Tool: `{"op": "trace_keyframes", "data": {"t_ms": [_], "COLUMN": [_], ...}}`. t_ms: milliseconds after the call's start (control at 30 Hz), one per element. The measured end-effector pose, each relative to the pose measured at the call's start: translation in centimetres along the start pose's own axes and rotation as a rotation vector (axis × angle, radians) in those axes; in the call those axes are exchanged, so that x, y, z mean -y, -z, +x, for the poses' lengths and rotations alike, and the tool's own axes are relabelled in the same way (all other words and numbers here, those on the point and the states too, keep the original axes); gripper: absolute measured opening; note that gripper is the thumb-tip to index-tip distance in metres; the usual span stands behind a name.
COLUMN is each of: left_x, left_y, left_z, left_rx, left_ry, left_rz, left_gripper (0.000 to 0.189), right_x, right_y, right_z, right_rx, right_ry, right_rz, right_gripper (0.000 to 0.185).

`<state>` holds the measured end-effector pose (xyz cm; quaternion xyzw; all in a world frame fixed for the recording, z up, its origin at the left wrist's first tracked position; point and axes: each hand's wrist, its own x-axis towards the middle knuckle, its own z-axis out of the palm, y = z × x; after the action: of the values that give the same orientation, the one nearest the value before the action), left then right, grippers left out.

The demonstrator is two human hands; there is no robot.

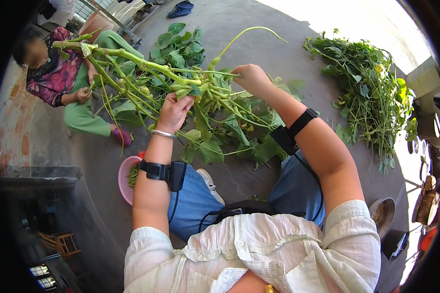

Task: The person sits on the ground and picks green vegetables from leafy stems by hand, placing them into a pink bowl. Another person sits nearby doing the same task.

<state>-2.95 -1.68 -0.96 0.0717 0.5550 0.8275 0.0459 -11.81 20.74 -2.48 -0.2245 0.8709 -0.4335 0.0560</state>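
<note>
A long leafy soybean plant (143, 64) with thick green stems and fuzzy pods stretches across the view in front of me. My left hand (176, 111) grips it among the leaves and pods near its middle. Further right, my right hand (251, 78) pinches a thin green stalk of the plant between thumb and fingers. A cluster of green pods (214, 96) hangs between my two hands. Below the plant, cut stems and leaves (238, 132) lie on the floor. A pink plastic basket (124, 179) holding green pods stands beside my left forearm, which hides part of it.
A heap of leafy plants (370, 84) lies on the floor at the right. At the upper left a person (55, 80) sits with both hands on greenery. A round metal basin (383, 216) stands at the lower right, dark slippers (180, 9) at the top, a wooden chair (64, 244) at the lower left.
</note>
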Motion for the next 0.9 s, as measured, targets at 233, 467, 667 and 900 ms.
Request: {"op": "trace_keyframes", "data": {"t_ms": [233, 467, 667, 900], "left_x": [1.2, -0.1, -3.0, 1.1], "left_y": [-0.2, -2.8, -1.0, -1.6], "left_z": [1.6, 3.4, 3.3, 1.2], "left_rx": [-0.163, -0.033, -0.237, -0.068], "left_ry": [0.013, -0.139, -0.121, 0.241], "left_rz": [0.187, -0.183, -0.266, -0.010], "left_gripper": [0.006, 0.015, 0.011, 0.017], "right_x": [-2.5, -2.5, -4.1, -7.7], "right_y": [0.7, -2.8, 2.6, -0.3], "right_z": [-0.2, -1.0, 0.8, 0.8], "right_rx": [0.117, 0.031, -0.106, -0.100], "right_ry": [0.143, 0.049, -0.044, -0.156], "right_rz": [-0.006, -0.132, 0.146, -0.108], "right_gripper": [0.060, 0.055, 0.020, 0.020]}}
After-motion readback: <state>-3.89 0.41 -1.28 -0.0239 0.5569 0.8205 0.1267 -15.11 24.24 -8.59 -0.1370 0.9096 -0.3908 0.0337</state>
